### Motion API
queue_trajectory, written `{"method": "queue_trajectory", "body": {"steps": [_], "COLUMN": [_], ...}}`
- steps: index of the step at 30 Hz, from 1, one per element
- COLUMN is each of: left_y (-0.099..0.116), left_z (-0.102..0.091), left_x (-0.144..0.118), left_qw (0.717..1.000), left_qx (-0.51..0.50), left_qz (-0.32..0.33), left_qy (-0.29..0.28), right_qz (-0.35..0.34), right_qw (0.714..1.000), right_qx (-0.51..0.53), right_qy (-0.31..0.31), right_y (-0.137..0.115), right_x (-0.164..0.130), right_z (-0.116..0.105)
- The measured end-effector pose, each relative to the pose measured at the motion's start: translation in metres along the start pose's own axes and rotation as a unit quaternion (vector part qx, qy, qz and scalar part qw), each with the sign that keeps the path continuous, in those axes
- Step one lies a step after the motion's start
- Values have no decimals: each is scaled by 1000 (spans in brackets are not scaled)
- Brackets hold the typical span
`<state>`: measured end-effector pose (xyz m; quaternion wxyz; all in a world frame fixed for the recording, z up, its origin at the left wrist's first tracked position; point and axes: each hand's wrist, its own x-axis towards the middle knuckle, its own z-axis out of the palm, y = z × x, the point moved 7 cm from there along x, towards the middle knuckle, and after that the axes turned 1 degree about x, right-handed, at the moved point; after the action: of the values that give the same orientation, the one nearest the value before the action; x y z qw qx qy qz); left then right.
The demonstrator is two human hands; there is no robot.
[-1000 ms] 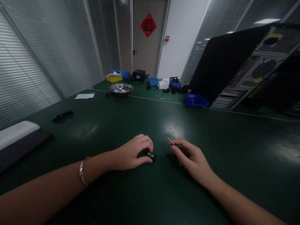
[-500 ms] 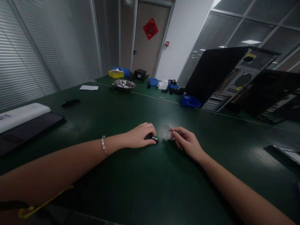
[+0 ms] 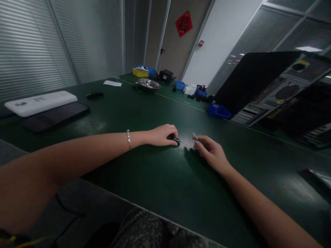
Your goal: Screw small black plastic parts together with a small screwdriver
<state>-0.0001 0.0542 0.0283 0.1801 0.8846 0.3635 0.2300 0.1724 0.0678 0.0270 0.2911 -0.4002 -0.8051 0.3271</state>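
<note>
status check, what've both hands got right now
Left hand pinching small black part on green table. Right hand gripping thin metal tool, tip up, apart from part. Nothing between them.

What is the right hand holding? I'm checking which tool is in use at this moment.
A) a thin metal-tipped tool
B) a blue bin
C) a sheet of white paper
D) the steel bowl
A: the right hand pinches a thin metal-tipped tool whose tip points toward the small black part that the left hand grips on the green table.
</note>
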Motion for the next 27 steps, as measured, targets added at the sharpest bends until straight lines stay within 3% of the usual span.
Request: {"method": "queue_trajectory", "body": {"steps": [3,8,13,17,22,27], "left_y": [-1,2,7,12,4,-3], "left_z": [-2,-7,-17,-16,-12,-6], "left_x": [0,0,-5,-6,-4,0], "left_qw": [1000,999,995,993,983,975], "left_qx": [-9,-23,-63,-92,-126,-158], "left_qz": [-24,-41,-78,-73,-129,-147], "left_qy": [5,3,0,-33,-41,-44], "right_qz": [2,40,70,114,140,128], "right_qw": [1000,998,993,987,977,983], "right_qx": [-17,27,77,99,147,103], "right_qy": [-22,30,49,49,72,80], "right_y": [0,15,25,35,40,36], "right_x": [-5,-3,5,7,6,6], "right_z": [-6,-21,-22,-21,-28,-28]}}
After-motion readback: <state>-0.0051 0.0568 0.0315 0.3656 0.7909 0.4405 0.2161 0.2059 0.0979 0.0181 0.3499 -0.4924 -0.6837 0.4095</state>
